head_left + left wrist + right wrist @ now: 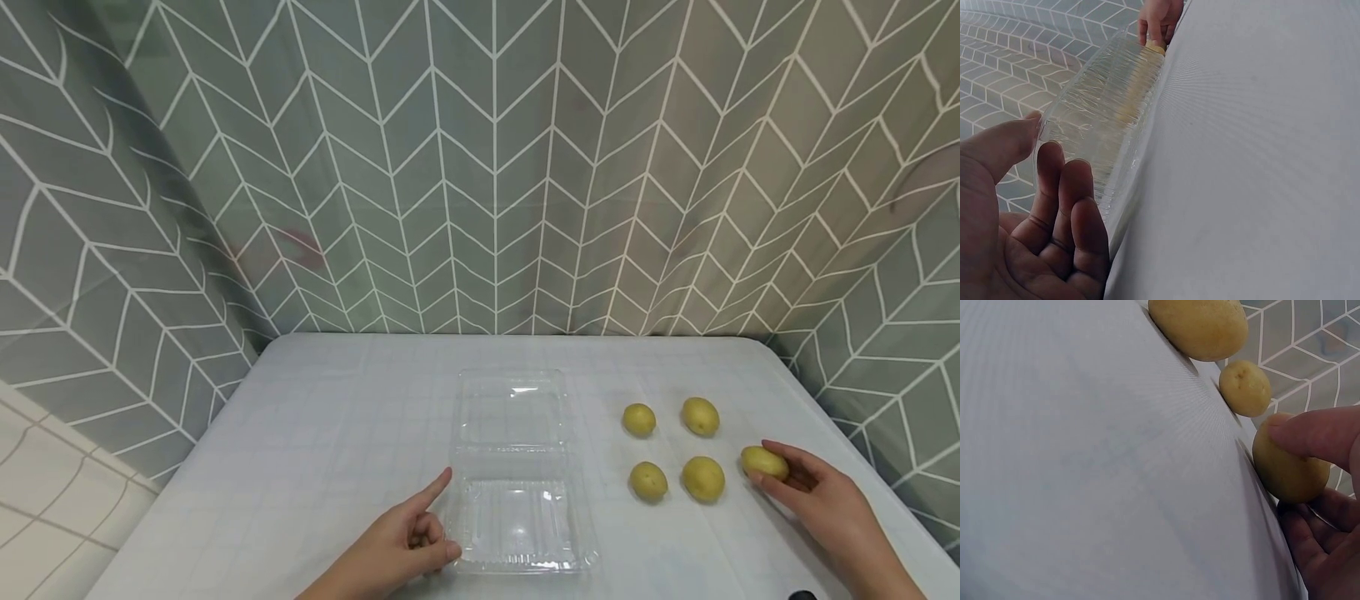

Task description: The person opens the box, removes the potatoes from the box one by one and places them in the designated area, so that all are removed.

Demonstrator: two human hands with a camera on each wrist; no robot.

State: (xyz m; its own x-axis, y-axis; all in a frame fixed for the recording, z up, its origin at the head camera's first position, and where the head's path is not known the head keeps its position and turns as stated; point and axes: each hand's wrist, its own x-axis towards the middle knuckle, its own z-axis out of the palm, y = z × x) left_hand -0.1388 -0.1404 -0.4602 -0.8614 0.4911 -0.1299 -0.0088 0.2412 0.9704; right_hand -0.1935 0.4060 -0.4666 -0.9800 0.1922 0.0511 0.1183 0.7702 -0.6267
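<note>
A clear plastic clamshell container (517, 525) lies unfolded on the table, its lid (512, 408) spread toward the back. My left hand (408, 537) holds its near left edge, thumb on the rim and lower fingers bent against the side, while the index finger points out straight. In the left wrist view the thumb and fingers (1075, 206) meet the ribbed wall of the container (1107, 100). On the right, my right hand (832, 500) grips a yellow potato (763, 463) between thumb and fingers. The right wrist view shows that potato (1288, 462) low against the cloth.
Several other potatoes sit between the container and my right hand: two behind (639, 420), (701, 416) and two in front (648, 482), (703, 479). A white cloth covers the table (322, 450). Patterned curtains (465, 167) surround it. A small black object (802, 595) shows at the bottom edge.
</note>
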